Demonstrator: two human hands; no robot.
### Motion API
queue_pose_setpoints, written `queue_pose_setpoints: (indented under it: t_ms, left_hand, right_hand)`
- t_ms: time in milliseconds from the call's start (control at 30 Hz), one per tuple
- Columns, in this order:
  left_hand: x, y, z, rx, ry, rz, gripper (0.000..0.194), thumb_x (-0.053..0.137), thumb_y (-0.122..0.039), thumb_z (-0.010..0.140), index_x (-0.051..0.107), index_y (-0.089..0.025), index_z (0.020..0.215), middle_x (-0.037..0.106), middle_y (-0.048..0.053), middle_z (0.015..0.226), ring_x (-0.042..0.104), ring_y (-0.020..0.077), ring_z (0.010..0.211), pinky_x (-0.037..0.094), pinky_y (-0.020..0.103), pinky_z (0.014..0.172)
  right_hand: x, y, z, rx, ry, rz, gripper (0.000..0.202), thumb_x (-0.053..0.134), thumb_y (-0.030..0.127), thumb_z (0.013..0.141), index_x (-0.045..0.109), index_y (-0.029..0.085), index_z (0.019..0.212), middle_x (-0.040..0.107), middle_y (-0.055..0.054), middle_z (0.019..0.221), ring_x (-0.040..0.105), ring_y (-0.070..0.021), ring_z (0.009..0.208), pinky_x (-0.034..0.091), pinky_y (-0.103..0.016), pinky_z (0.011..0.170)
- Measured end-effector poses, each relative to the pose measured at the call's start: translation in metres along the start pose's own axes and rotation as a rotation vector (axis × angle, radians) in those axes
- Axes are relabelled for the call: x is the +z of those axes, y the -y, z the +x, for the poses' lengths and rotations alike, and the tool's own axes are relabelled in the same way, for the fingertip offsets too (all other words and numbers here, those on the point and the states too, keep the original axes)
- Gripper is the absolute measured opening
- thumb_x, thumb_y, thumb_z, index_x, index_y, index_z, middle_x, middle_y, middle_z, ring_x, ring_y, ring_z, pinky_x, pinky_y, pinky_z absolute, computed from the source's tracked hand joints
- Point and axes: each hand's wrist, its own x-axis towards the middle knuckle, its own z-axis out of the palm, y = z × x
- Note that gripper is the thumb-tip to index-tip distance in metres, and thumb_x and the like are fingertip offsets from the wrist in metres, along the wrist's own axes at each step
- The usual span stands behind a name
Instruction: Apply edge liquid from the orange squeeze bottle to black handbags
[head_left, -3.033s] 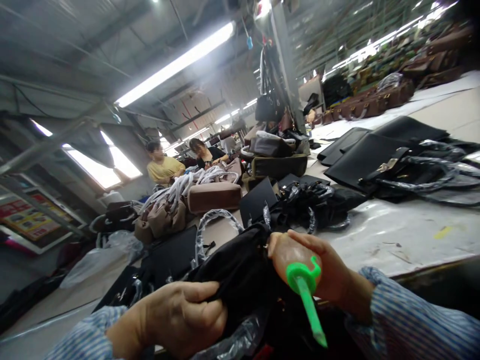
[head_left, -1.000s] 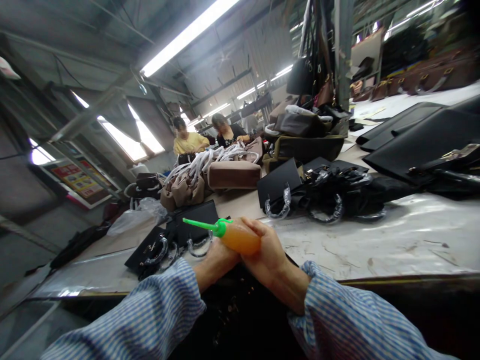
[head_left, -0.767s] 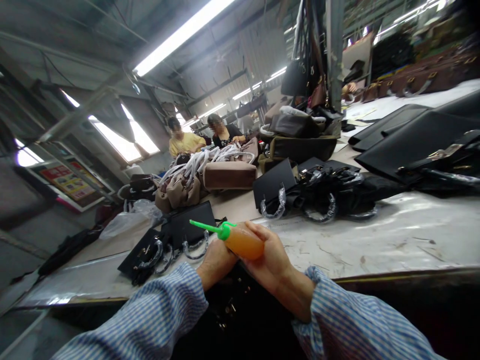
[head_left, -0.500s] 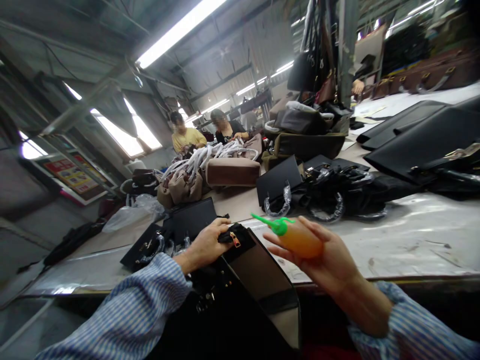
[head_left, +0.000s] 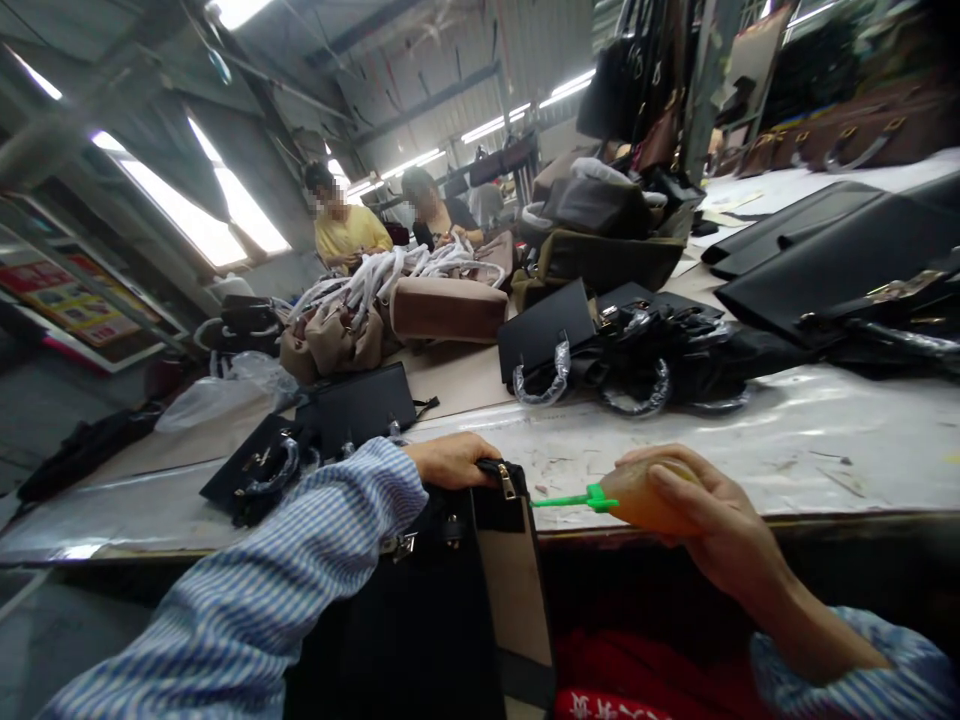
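My left hand (head_left: 454, 460) is closed on the top edge of a black bag (head_left: 405, 620), beside a metal zipper pull (head_left: 508, 482). The bag hangs at the table's front edge, its beige inner side showing on the right. My right hand (head_left: 720, 510) is wrapped round a squeeze bottle (head_left: 651, 495) of orange liquid with a green nozzle (head_left: 566, 500). The nozzle points left, its tip close to the bag's zipper end; whether they touch I cannot tell.
Black bags with wrapped handles lie on the table (head_left: 795, 455), left (head_left: 360, 405) and centre (head_left: 547, 335). Behind are brown bags (head_left: 448, 308) and olive ones (head_left: 607, 265). Two people (head_left: 349, 230) work at the far side.
The bottle has turned in my right hand, and its nozzle now points level at the bag. My left hand and the bag's top have shifted right, and the bag stands more upright.
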Motion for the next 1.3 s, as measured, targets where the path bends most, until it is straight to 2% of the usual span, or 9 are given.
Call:
queue_pose_setpoints:
  t_ms: [100,200,333,500,667,833,1000,1167,1300]
  left_hand:
    - [0.01,0.006,0.015,-0.066,0.107,0.011,0.015,0.076,-0.033,0.085,0.076,-0.018,0.081,0.059,-0.005,0.067,0.051,0.0128,0.067,0.037,0.023,0.064]
    - [0.014,0.011,0.022,-0.109,0.152,0.001,0.02,0.075,-0.038,0.087,0.076,-0.018,0.083,0.057,-0.005,0.066,0.049,0.0122,0.067,0.036,0.024,0.065]
    - [0.015,0.014,0.025,-0.149,0.197,-0.046,0.024,0.072,-0.042,0.09,0.078,-0.018,0.091,0.065,-0.003,0.074,0.055,0.0131,0.071,0.041,0.024,0.069]
    - [0.016,0.015,0.029,-0.156,0.209,-0.071,0.026,0.075,-0.042,0.088,0.079,-0.017,0.091,0.067,-0.003,0.076,0.056,0.0129,0.073,0.043,0.023,0.07]
    - [0.017,0.016,0.03,-0.153,0.21,-0.082,0.028,0.075,-0.044,0.088,0.079,-0.017,0.09,0.066,-0.002,0.076,0.056,0.0131,0.072,0.043,0.023,0.069]
    - [0.018,0.018,0.031,-0.134,0.199,-0.095,0.033,0.076,-0.05,0.086,0.078,-0.017,0.089,0.066,-0.003,0.074,0.056,0.0135,0.071,0.041,0.024,0.069]
    - [0.019,0.019,0.032,-0.131,0.187,-0.081,0.031,0.076,-0.047,0.086,0.078,-0.016,0.088,0.063,-0.003,0.071,0.053,0.0127,0.069,0.04,0.023,0.068]
    - [0.02,0.02,0.032,-0.118,0.2,-0.08,0.032,0.074,-0.048,0.088,0.079,-0.017,0.093,0.066,-0.003,0.075,0.056,0.013,0.072,0.042,0.023,0.071]
    - [0.02,0.022,0.033,-0.109,0.196,-0.08,0.033,0.075,-0.049,0.087,0.078,-0.017,0.09,0.066,-0.003,0.075,0.056,0.0133,0.072,0.043,0.023,0.072]
  right_hand:
    - [-0.009,-0.013,0.007,-0.127,-0.005,-0.175,0.046,0.083,0.068,0.079,0.079,0.026,0.098,0.076,-0.007,0.1,0.072,-0.0258,0.083,0.061,-0.033,0.065]
    - [-0.014,-0.021,0.014,-0.29,0.022,-0.347,0.04,0.078,0.068,0.085,0.078,0.029,0.096,0.075,-0.006,0.101,0.071,-0.0276,0.094,0.059,-0.037,0.082]
    - [-0.017,-0.027,0.02,-0.386,0.132,-0.423,0.029,0.074,0.059,0.094,0.076,0.031,0.1,0.074,-0.005,0.102,0.07,-0.0268,0.096,0.057,-0.037,0.085]
    - [-0.021,-0.036,0.028,-0.452,0.172,-0.465,0.018,0.072,0.048,0.098,0.074,0.03,0.103,0.072,-0.003,0.106,0.069,-0.0238,0.097,0.056,-0.032,0.085]
    - [-0.024,-0.034,0.028,-0.49,0.211,-0.533,0.015,0.07,0.043,0.1,0.073,0.03,0.106,0.072,-0.003,0.107,0.069,-0.0226,0.097,0.055,-0.03,0.082]
    - [-0.021,-0.025,0.027,-0.535,0.329,-0.602,0.012,0.068,0.04,0.102,0.074,0.03,0.106,0.072,-0.003,0.107,0.069,-0.0231,0.098,0.054,-0.031,0.085]
    - [-0.017,-0.024,0.029,-0.522,0.248,-0.586,0.014,0.07,0.041,0.1,0.072,0.029,0.107,0.072,-0.003,0.105,0.07,-0.0226,0.093,0.054,-0.032,0.081]
    - [-0.02,-0.022,0.029,-0.447,0.341,-0.616,0.019,0.069,0.047,0.1,0.074,0.03,0.107,0.073,-0.003,0.104,0.07,-0.0236,0.093,0.055,-0.033,0.082]
    - [-0.022,-0.026,0.029,-0.421,0.223,-0.55,0.021,0.071,0.049,0.098,0.072,0.029,0.106,0.072,-0.003,0.108,0.07,-0.024,0.094,0.056,-0.032,0.079]
